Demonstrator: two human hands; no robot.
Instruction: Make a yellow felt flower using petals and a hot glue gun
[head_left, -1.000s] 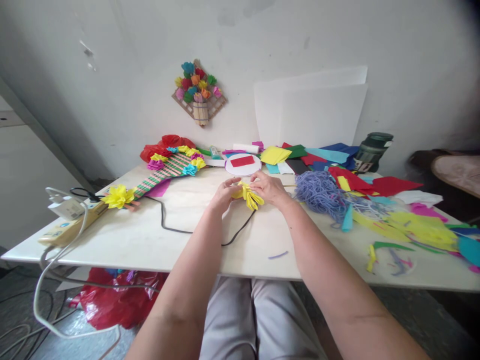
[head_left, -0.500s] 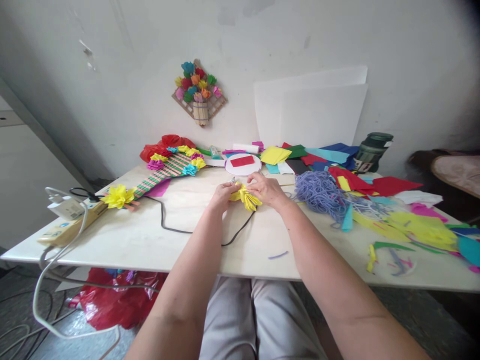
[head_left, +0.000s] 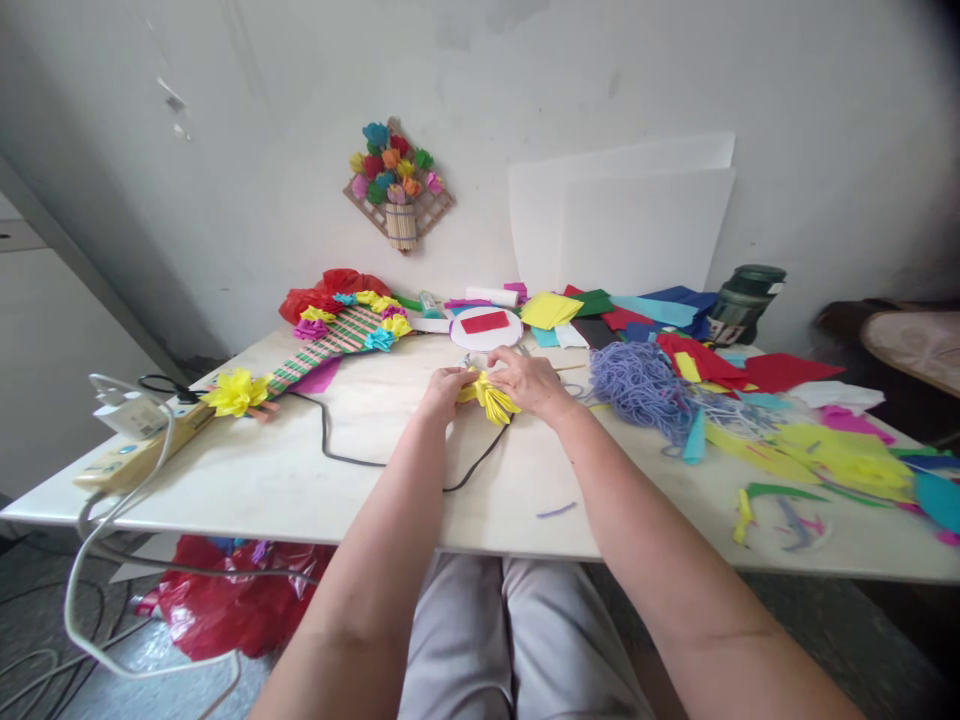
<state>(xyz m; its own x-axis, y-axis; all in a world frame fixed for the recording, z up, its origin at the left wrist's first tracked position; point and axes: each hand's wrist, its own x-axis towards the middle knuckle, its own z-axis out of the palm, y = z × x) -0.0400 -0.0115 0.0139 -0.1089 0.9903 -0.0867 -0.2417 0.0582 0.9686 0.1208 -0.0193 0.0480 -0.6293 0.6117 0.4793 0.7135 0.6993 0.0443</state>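
Between my hands, above the middle of the table [head_left: 390, 510], is a yellow paper flower [head_left: 491, 402] with pleated, fanned layers. My left hand [head_left: 448, 388] pinches its left side between thumb and fingers. The fingers of my right hand [head_left: 525, 380] are closed on its upper right side, covering part of the paper. A black cord [head_left: 480, 462] runs beneath the flower. Behind my hands lies a white oval piece [head_left: 459, 328] with a red paper rectangle [head_left: 484, 322] on it.
At left lie a woven fan shape [head_left: 330, 345] with paper flowers and a power strip [head_left: 142, 450]. Purple yarn [head_left: 641, 385], coloured paper [head_left: 553, 310] and scraps cover the right side. A dark green bottle [head_left: 746, 303] stands at the back right.
My right hand has shifted slightly left along the yellow paper flower, its fingers now nearer my left hand. The left hand keeps its pinch.
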